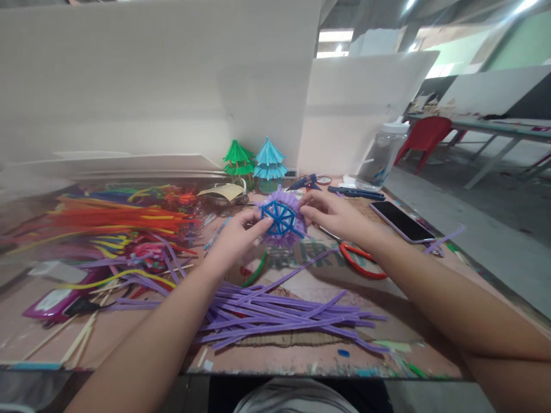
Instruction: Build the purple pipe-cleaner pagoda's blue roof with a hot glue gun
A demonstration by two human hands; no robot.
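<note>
A round craft piece has a blue spoked frame on a fringed purple layer and is held up over the middle of the table. My left hand grips its left edge, with the thumb on the blue frame. At its right edge, the fingers of my right hand are pinched on the purple fringe. Below lie many purple pipe cleaners on cardboard. Red-handled scissors rest under my right forearm. Behind the piece stand a green tiered model and a light blue one.
Orange and other coloured pipe cleaners are heaped at the left, near a purple glue gun and wooden sticks. At the right are a phone, a blue cutter and a clear bottle. White boards stand behind.
</note>
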